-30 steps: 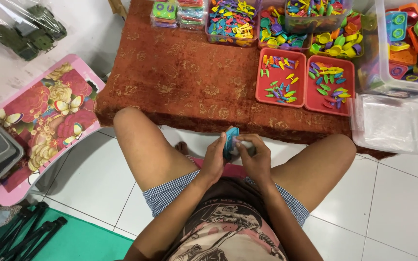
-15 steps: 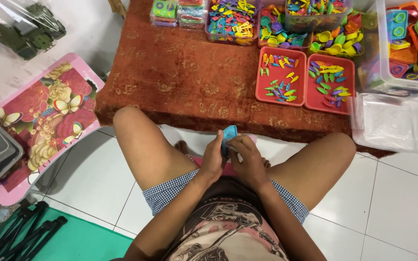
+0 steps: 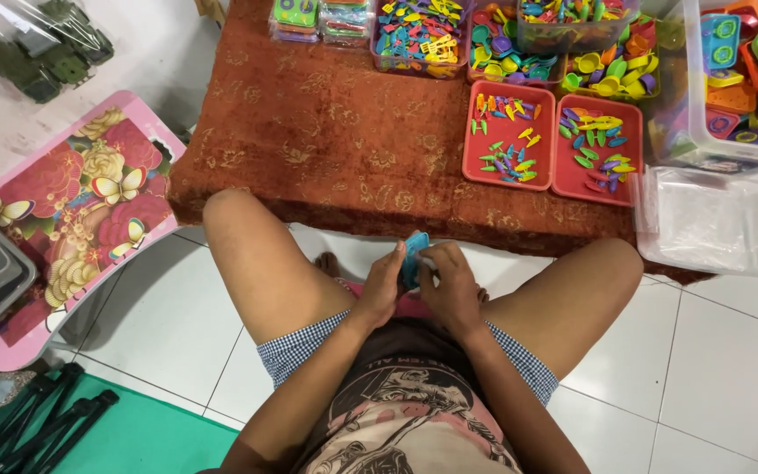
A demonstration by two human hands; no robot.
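A small blue plastic piece (image 3: 413, 254) is gripped between the left hand (image 3: 382, 285) and right hand (image 3: 449, 287), both closed on it, above the white tiled floor (image 3: 177, 316), just off the rug's (image 3: 344, 140) near edge.

Just one view, worn on the head, looking straight down from close above at lap and knees, facing forward over white floor tiles (image 3: 730, 351) to a red rug (image 3: 335, 140).
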